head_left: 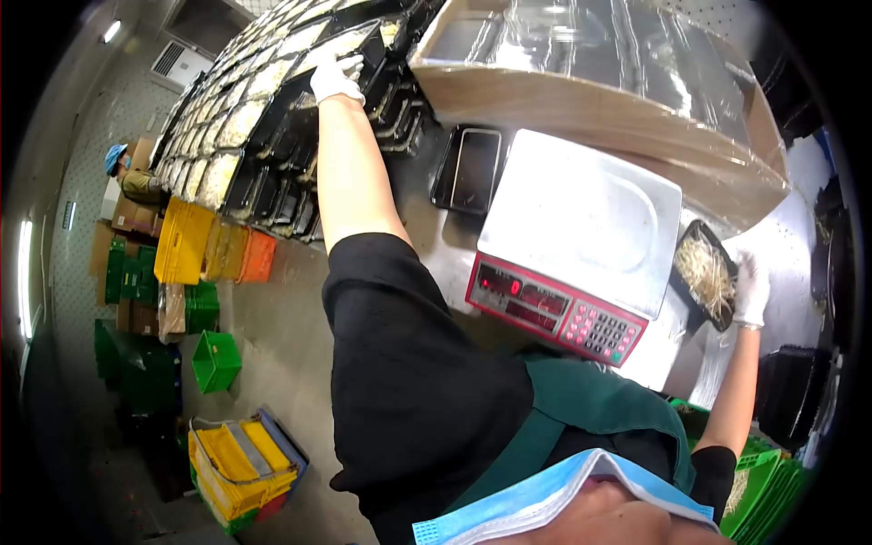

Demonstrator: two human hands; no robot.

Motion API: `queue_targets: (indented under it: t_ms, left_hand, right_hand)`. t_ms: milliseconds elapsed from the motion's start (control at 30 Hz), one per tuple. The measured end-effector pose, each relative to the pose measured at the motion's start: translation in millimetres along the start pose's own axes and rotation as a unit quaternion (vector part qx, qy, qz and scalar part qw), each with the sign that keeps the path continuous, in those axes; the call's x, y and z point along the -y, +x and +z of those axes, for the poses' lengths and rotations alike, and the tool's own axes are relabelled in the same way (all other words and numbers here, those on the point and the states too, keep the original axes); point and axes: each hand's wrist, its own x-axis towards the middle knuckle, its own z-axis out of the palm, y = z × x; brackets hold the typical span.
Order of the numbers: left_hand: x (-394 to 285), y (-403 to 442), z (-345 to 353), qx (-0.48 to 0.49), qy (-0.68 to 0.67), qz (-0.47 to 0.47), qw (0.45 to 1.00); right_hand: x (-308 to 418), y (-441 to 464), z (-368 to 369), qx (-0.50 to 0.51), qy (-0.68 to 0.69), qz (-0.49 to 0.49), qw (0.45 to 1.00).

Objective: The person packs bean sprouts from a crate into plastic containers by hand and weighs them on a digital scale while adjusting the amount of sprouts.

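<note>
My left hand (337, 78), in a white glove, reaches out to the stacked trays at the upper left. Its fingers close on the near end of a black tray (349, 42) with pale shreds in it. At the right, my gloved right hand (752, 289) grips the side of another black tray (706, 274), filled with pale sprout-like strands. This tray sits beside a red digital scale (581, 241), whose bare metal plate carries nothing and whose display shows a red 0. My right fingertips are partly hidden.
An empty black tray (468, 170) lies left of the scale. Behind it stands a cardboard box (590, 104) of clear plastic lids. Yellow crates (184, 241) and a green crate (216, 361) stand on the floor at left. Another person (136, 179) is in the background.
</note>
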Motion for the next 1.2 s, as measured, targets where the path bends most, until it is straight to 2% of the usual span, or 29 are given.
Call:
queue_targets:
  t_ms: [67,133,200,233,300,333,367,400,433,467,533,567,600,633,667,700,733,800,833,867,900,933,967,1000,1033,1067,1133,1200]
  left_hand:
    - [-10.1,10.8,14.4,-0.009,-0.009,0.021,1.000]
    - [-9.1,27.5,25.9,-0.005,-0.122,0.029,0.992]
    - [6.0,59.4,35.8,0.015,-0.156,0.028,0.987]
    - [10.9,60.0,44.7,0.009,-0.154,0.031,0.988]
    - [24.7,85.8,45.4,0.061,-0.138,-0.109,0.983]
    - [26.3,95.1,39.9,0.111,-0.125,-0.143,0.976]
    - [30.7,78.0,47.1,0.046,-0.131,-0.092,0.986]
    - [34.1,65.3,48.4,0.016,-0.115,-0.087,0.989]
    - [27.7,28.6,53.7,0.036,-0.089,-0.089,0.991]
    - [28.5,-0.3,53.4,0.087,-0.077,-0.090,0.989]
    - [44.1,-68.3,65.5,0.219,-0.039,-0.013,0.975]
    - [37.3,-119.4,85.7,0.321,0.031,0.006,0.947]
    - [23.0,-177.6,110.2,0.398,0.134,-0.022,0.907]
    - [32.8,-215.8,119.5,0.595,0.091,0.029,0.798]
    - [28.9,-262.7,123.0,0.699,0.064,-0.074,0.709]
    - [57.3,-304.2,121.9,0.745,0.176,0.212,0.607]
    - [54.4,-343.9,120.2,0.783,0.172,0.281,0.528]
    - [64.8,-411.7,131.0,0.845,0.214,0.309,0.381]
    - [63.0,-439.3,137.6,0.866,0.283,0.303,0.280]
    - [61.8,-466.5,143.0,0.872,0.346,0.300,0.173]
    - [95.7,-485.8,131.9,0.906,0.200,0.235,0.290]
    - [114.9,-504.1,125.0,0.919,0.128,0.194,0.319]
    - [120.3,-524.1,126.8,0.928,0.090,0.157,0.325]
    - [126.0,-545.4,127.7,0.937,0.092,0.132,0.310]
    - [131.5,-567.4,129.3,0.945,0.096,0.113,0.291]
    - [135.1,-590.1,130.4,0.952,0.102,0.093,0.274]
    - [141.0,-635.5,130.3,0.962,0.105,0.072,0.241]
    - [146.8,-680.3,130.2,0.969,0.111,0.061,0.214]
  right_hand:
    - [9.1,-9.0,6.4,-0.037,-0.097,-0.067,0.992]
    - [15.0,-14.7,8.4,0.030,-0.027,-0.049,0.998]
    - [58.7,-19.2,2.0,0.145,-0.126,-0.051,0.980]
    - [65.7,-27.3,3.8,0.082,-0.150,-0.133,0.976]
    - [100.2,-35.3,-12.1,0.030,-0.116,-0.172,0.978]
    - [105.4,-37.5,-22.3,0.009,-0.093,-0.197,0.976]
    - [121.3,-41.0,-36.6,0.013,-0.022,-0.204,0.979]
    - [121.0,-54.9,-42.1,-0.035,-0.032,-0.147,0.988]
    - [118.7,-67.4,-51.3,-0.059,0.010,-0.125,0.990]
    - [117.8,-81.6,-58.0,-0.085,0.054,-0.104,0.990]
    - [135.6,-108.3,-59.4,-0.090,0.194,-0.044,0.976]
    - [144.4,-121.7,-60.1,-0.099,0.263,-0.016,0.960]
    - [151.5,-129.2,-57.6,-0.082,0.295,-0.019,0.952]
    - [158.6,-136.7,-55.0,-0.064,0.326,-0.020,0.943]
    - [168.4,-142.2,-54.4,-0.057,0.261,-0.036,0.963]
    - [178.2,-147.3,-53.9,-0.051,0.196,-0.053,0.978]
    - [182.4,-153.1,-47.8,-0.032,0.236,-0.079,0.968]
    - [190.0,-163.6,-35.5,0.015,0.317,-0.126,0.940]
    - [187.6,-173.2,-38.3,0.054,0.233,-0.145,0.960]
    - [200.8,-175.3,-41.3,0.055,0.292,-0.167,0.940]
    - [191.6,-186.2,-47.6,0.113,0.209,-0.173,0.956]
    - [191.3,-194.6,-57.5,0.083,0.153,-0.179,0.968]
    - [183.4,-205.0,-66.3,0.086,0.174,-0.195,0.962]
    - [175.0,-215.5,-75.5,0.089,0.194,-0.209,0.954]
    - [163.1,-229.9,-75.6,0.096,0.161,-0.191,0.963]
    - [151.1,-244.4,-83.3,0.060,0.155,-0.226,0.960]
    - [127.5,-271.6,-88.9,0.061,0.101,-0.226,0.967]
    - [107.4,-304.1,-116.9,0.034,0.179,-0.193,0.964]
